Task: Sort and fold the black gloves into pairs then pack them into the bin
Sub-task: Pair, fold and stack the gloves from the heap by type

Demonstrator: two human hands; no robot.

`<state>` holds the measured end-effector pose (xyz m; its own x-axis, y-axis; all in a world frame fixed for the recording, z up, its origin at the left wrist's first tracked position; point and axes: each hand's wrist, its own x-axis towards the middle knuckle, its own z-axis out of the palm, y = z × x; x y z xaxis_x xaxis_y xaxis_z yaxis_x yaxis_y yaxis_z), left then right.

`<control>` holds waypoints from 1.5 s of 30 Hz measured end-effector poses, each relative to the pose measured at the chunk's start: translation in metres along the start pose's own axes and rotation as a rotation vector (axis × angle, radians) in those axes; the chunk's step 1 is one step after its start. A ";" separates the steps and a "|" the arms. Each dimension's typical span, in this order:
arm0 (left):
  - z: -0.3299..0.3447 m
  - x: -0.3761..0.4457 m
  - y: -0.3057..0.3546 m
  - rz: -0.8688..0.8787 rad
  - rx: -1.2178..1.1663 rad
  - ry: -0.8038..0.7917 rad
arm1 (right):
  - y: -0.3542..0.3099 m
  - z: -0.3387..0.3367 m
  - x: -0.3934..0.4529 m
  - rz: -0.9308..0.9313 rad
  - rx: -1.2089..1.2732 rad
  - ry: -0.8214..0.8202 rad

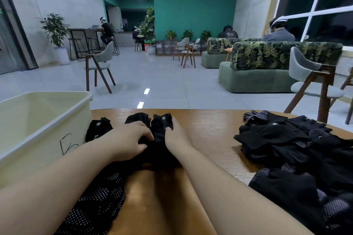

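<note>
Fingers [142, 135] of the left hand [128, 139] curl down onto the near part of a black glove pair [158, 129] at mid-worktop, gripping the fabric. Right hand [176, 137] lies along the pair's right edge, fingertips bent in and pinching the cloth near a small square label.

Head view, the only one:
- Glove pair sits between the two hands, long axis running away from the person, cuff end with the label farthest out. Looks part folded; fold not yet finished, by my reading.
- One folded bundle [98, 129] lies just left of the left hand, close beside the bin [45, 120].
- Bin is cream plastic, on the left end of the worktop [210, 131]; its inside floor is not visible from here, so contents unknown.
- Unsorted glove heap [286, 149] covers the right side, well apart from the bin. Another dotted glove [99, 202] lies under the left forearm.

Key relation: bin lies to the left of the held pair, so the left hand is nearer for the drop; the right hand is nearer the heap for the next pick.
</note>
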<state>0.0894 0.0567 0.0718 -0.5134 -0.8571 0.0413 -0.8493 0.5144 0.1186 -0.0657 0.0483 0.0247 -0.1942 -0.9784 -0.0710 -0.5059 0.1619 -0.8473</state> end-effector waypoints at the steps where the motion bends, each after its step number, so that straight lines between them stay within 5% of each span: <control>1: 0.002 -0.001 0.000 -0.008 -0.019 0.009 | 0.000 0.000 -0.001 0.002 0.020 -0.013; 11: -0.006 -0.006 0.006 -0.048 -0.138 0.035 | -0.005 -0.010 -0.010 -0.162 0.077 0.014; 27: -0.001 -0.026 0.063 -0.006 0.032 0.151 | 0.029 -0.044 -0.070 -0.303 0.064 0.069; 35: 0.040 -0.063 0.119 0.103 -0.201 0.270 | 0.076 -0.075 -0.141 -0.386 -0.060 0.220; 45: 0.110 -0.073 0.189 0.300 -0.374 0.202 | 0.140 -0.131 -0.201 -0.469 -0.292 0.579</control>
<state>-0.0468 0.2193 -0.0178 -0.6624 -0.6800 0.3144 -0.5473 0.7258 0.4168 -0.2078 0.2843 -0.0102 -0.2721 -0.7434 0.6110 -0.8270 -0.1440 -0.5435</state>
